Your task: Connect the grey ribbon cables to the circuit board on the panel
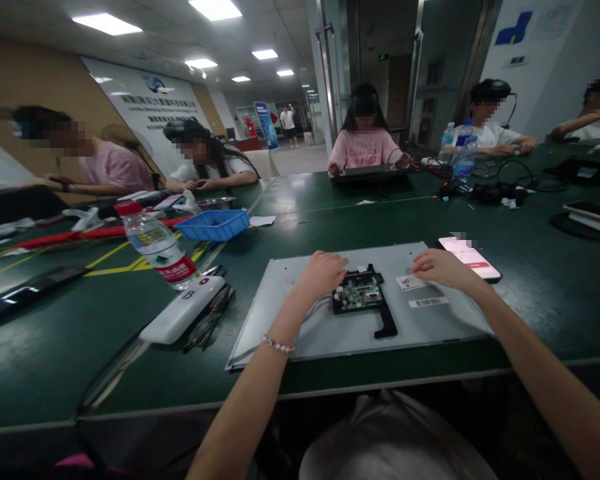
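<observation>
A flat, pale grey panel [260, 327] lies on the table in front of me, its back side up. At its middle sits a green circuit board [355, 297] in a black bracket [387, 323] with a hooked arm. My left hand [323, 273] is at the bracket's upper left edge, fingers loosely stretched and partly hidden behind the hand. Over the panel's right side, near a white label [410, 283], is my right hand [443, 267], its fingers slightly bent. I see nothing in either hand. A barcode sticker [428, 302] lies below the right hand.
A phone [470, 258] lies by the panel's right corner. To the left are a white power bank [185, 310], glasses [210, 317], a water bottle [160, 247] and a blue tray [215, 225]. Several people sit around the green table [320, 207]; one opposite holds a dark panel [375, 175].
</observation>
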Action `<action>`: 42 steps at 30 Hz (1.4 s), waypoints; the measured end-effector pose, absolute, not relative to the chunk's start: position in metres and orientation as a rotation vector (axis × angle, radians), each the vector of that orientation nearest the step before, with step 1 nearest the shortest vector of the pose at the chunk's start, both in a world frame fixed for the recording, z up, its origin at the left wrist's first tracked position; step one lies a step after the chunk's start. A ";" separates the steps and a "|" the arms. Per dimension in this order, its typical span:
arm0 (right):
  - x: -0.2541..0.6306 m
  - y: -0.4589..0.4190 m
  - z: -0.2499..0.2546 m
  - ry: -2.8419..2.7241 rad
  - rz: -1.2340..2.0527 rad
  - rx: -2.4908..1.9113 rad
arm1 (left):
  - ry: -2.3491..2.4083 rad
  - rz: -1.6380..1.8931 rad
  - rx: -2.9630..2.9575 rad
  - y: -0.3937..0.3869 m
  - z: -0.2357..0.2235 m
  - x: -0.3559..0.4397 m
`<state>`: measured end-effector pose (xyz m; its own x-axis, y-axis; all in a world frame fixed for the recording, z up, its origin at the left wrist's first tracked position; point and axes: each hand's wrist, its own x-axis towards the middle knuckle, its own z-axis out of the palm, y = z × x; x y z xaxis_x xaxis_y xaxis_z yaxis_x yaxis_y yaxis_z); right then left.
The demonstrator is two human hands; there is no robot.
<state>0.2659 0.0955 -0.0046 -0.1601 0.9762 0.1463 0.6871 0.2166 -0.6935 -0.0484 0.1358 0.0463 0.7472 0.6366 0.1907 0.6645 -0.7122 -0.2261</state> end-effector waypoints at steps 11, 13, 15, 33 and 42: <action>0.206 0.075 0.007 -1.665 1.228 -1.334 | -0.830 -0.492 -3.212 0.112 0.061 -0.027; 0.203 0.074 0.005 -1.642 1.227 -1.317 | -0.723 -0.494 -3.293 0.105 0.064 -0.022; 0.202 0.074 0.003 -1.626 1.236 -1.298 | -0.635 -0.462 -3.353 0.099 0.064 -0.017; 0.204 0.078 -0.007 -1.940 0.941 -1.237 | -0.591 -0.248 -3.351 0.099 0.052 -0.012; 0.209 0.074 0.000 -2.003 0.846 -1.241 | -0.563 -0.260 -3.381 0.101 0.052 -0.013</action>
